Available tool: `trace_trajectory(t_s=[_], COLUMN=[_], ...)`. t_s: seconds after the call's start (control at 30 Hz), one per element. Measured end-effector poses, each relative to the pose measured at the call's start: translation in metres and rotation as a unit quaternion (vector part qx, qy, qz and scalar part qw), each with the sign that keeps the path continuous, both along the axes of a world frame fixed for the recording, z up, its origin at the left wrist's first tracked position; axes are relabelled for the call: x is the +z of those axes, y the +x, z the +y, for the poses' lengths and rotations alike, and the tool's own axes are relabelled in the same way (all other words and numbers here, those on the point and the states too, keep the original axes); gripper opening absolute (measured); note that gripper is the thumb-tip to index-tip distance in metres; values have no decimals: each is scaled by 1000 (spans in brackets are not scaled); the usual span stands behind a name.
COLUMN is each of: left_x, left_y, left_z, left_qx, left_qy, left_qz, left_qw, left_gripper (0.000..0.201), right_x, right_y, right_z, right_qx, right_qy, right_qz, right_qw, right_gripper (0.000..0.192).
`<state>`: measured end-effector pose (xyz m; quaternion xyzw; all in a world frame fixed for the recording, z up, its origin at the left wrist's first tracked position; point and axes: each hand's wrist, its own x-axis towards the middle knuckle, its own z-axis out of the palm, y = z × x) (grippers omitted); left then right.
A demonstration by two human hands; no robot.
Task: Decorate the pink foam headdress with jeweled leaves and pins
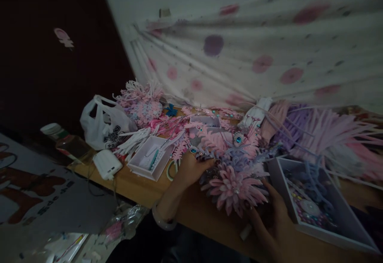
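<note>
A pink and lilac flower ornament (235, 183) with layered petals and blue gems lies on the wooden table (140, 187). My left hand (190, 169) rests against its left side, fingers curled on the petals, a pale bangle on the wrist. My right hand (269, 215) holds the ornament's lower right edge from below. Both hands grip the same piece. More pink feather-like cutouts (215, 139) lie just behind it.
A white tray (311, 203) of beads and lilac bits stands at the right. Left of my hand stand a small white box (151, 157), a white power bank (107, 164), a plastic bag (101, 123) and a bottle (67, 141). A spotted cloth (254, 48) hangs behind.
</note>
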<state>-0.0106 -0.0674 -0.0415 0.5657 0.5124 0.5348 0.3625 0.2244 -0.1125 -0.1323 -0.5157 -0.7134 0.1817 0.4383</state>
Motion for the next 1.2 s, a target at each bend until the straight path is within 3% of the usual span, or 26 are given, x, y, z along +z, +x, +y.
trace_trajectory(t_s=[0.13, 0.27, 0.4, 0.5, 0.7, 1.0, 1.2], left_x=[-5, -8, -3, 3, 2, -7, -14], left_y=[-2, -5, -6, -3, 4, 8, 7], left_z=[2, 3, 2, 1, -2, -4, -5], left_qx=[16, 33, 64, 97, 94, 133, 129], left_qy=[-25, -30, -8, 10, 3, -21, -34], left_qz=[-39, -109, -88, -50, -35, -43, -79], left_qw=[999, 993, 994, 994, 995, 990, 988], left_gripper=[18, 30, 21, 14, 14, 28, 28], right_x=[-1, 11, 23, 18, -2, 18, 4], right_y=[-4, -12, -18, -14, 1, -16, -5], right_z=[-1, -8, -13, -11, -1, -12, -4], right_qx=[5, 4, 0, 7, 33, 1, 8], right_qy=[-20, -30, -51, -28, 1, -40, 11], right_qz=[27, 53, 59, 40, 2, 54, -19], right_qw=[999, 998, 997, 999, 999, 998, 1000], right_gripper=[65, 64, 63, 62, 67, 62, 65])
